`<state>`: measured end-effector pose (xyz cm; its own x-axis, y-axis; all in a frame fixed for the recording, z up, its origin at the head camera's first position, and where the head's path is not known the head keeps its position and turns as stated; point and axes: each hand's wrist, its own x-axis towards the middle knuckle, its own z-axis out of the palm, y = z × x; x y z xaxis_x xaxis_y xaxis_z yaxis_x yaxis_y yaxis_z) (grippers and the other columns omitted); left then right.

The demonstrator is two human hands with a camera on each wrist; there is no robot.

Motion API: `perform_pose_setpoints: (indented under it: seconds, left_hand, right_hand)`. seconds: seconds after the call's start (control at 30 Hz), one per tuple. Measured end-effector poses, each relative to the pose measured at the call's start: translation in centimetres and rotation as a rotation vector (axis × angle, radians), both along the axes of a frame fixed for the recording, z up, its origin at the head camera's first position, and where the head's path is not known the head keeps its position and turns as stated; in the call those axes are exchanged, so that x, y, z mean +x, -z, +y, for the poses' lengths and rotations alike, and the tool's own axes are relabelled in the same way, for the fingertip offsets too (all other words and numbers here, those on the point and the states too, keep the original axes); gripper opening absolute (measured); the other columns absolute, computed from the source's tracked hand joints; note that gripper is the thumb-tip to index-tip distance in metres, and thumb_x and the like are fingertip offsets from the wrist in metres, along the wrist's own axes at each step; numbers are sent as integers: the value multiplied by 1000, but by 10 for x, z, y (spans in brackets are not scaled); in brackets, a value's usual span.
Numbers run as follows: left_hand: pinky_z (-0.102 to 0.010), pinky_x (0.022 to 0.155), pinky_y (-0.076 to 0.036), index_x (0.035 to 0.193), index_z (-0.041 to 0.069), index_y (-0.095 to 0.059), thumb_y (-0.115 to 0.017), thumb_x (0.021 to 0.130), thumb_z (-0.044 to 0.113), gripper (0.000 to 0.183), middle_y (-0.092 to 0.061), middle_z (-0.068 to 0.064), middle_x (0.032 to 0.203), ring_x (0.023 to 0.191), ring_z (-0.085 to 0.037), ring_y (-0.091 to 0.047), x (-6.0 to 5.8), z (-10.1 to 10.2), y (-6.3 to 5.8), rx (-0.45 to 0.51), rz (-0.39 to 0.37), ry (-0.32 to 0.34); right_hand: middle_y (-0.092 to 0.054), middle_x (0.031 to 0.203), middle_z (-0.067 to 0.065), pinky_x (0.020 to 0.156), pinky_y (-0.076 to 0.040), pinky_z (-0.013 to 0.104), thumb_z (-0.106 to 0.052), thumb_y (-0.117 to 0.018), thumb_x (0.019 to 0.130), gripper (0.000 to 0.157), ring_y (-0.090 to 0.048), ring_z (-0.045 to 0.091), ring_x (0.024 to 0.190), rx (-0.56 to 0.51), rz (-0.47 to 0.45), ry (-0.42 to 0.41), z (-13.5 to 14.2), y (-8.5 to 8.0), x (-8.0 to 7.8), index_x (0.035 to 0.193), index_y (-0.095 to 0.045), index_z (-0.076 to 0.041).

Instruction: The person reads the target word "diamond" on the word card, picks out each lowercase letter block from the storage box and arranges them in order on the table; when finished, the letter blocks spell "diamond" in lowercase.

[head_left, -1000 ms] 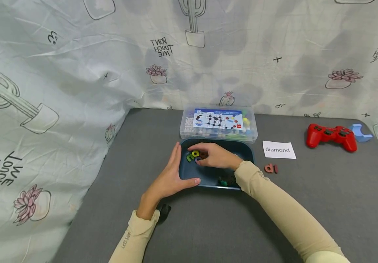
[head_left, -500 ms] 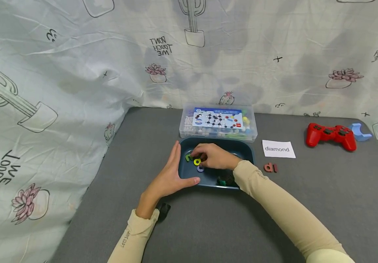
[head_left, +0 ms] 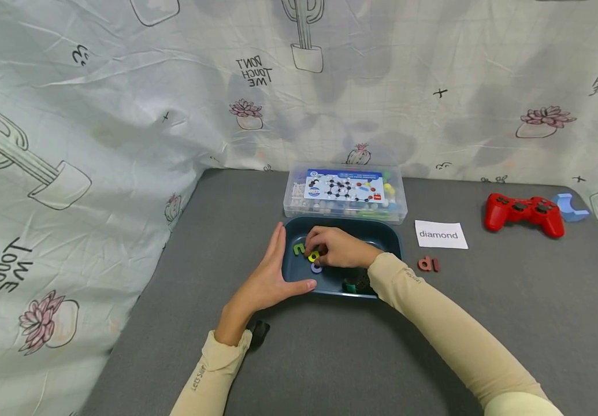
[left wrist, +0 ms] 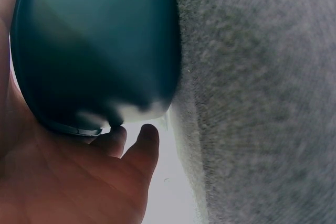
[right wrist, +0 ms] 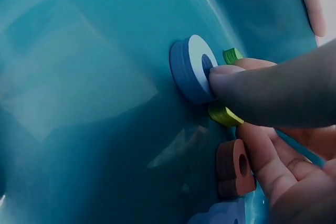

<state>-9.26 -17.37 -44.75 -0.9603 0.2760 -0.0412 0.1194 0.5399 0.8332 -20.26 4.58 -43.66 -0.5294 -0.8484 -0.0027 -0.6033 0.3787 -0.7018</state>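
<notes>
A dark blue tray [head_left: 327, 281] holds small thick letters. My left hand [head_left: 262, 283] lies along its left end with straight fingers, the thumb on the front rim. Inside the tray, my right hand [head_left: 342, 248] has curled fingers and pinches a yellow letter [right wrist: 223, 115] between thumb and fingers. Its thumb tip overlaps a light blue ring-shaped letter [right wrist: 188, 77] standing beside it in the right wrist view. A green letter [head_left: 299, 249] is just left of the fingers. A reddish-brown letter [right wrist: 231, 169] sits by the other fingers, partly hidden from above.
Behind the tray stands a clear plastic case [head_left: 344, 193] with a printed label. To the right lie a card [head_left: 441, 234] reading "diamond" and two red letters [head_left: 425, 264]. Further right are a red game controller [head_left: 524, 214] and a light blue curved piece [head_left: 571, 209].
My right hand has shifted slightly right and its fingers have drawn in. The yellow and light blue letters have slid toward the front of the tray. My left hand keeps its place.
</notes>
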Motion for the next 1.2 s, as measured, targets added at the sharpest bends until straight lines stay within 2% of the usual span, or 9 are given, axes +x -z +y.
perform_pose_setpoints:
  seconds: [0.37,0.6,0.8,1.0,1.2]
  left_hand:
    - [-67,124,-16,171,15,12,-83,91,49,129,20,0,178,163,-32,3,1,2,-3,-8,-9,-2]
    - [-67,124,-16,172,16,12,-83,90,48,129,20,3,177,163,-32,3,1,2,-3,-10,-10,-9]
    - [-66,124,-16,171,18,12,-83,91,47,128,20,5,177,163,-31,3,1,3,-4,-6,-13,-11]
    - [-66,124,-16,172,15,12,-82,91,48,128,20,4,177,163,-33,2,1,2,-4,-18,-19,-19]
    - [-66,124,-15,172,16,12,-82,92,48,127,20,4,177,163,-33,3,1,2,-4,-23,-34,-23]
  right_hand:
    - [-65,116,7,90,-55,32,2,-77,96,25,-60,18,96,42,-14,-22,1,-5,3,120,-79,-2]
    - [-62,106,3,86,-53,31,1,-79,95,16,-58,17,92,37,-2,-38,1,-3,1,109,-78,-5]
    - [-61,105,2,87,-54,32,4,-78,94,14,-58,17,91,4,-12,-34,2,-4,1,103,-78,-7]
    - [-65,104,3,86,-57,34,7,-73,97,15,-61,17,90,-48,-19,21,2,-4,0,103,-81,-4]
    - [-70,111,5,87,-58,36,1,-74,100,14,-64,20,92,-118,-102,168,1,-7,3,112,-81,-3]
